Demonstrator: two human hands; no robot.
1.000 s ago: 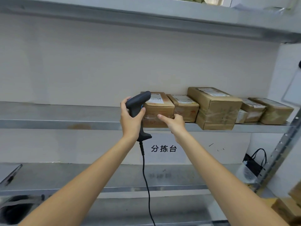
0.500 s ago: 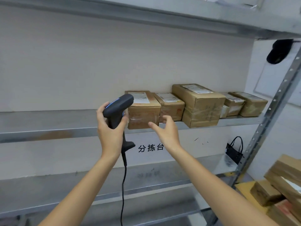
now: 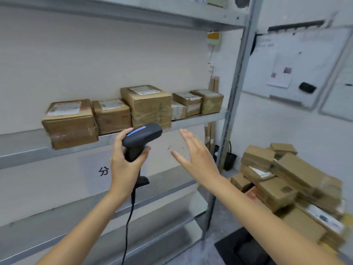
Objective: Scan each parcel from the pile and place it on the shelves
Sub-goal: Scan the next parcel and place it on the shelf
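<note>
My left hand (image 3: 126, 165) grips a black corded barcode scanner (image 3: 142, 137) in front of the middle shelf (image 3: 23, 148). My right hand (image 3: 194, 152) is open and empty, fingers spread, in the air just right of the scanner. Several brown cardboard parcels stand in a row on the middle shelf; the leftmost parcel (image 3: 70, 122) overhangs the shelf's front edge. A pile of cardboard parcels (image 3: 286, 180) lies on the floor at the right, beyond the shelf post.
A grey metal shelf post (image 3: 232, 104) stands between the shelves and the pile. A whiteboard (image 3: 298, 67) hangs on the right wall. Lower shelves (image 3: 57, 217) run below my arms. A black mat (image 3: 240, 247) lies on the floor near the pile.
My right hand has let go of the leftmost parcel on the shelf and pulled back, open. The view has swung right, bringing the floor pile into sight. The scanner stays in my left hand.
</note>
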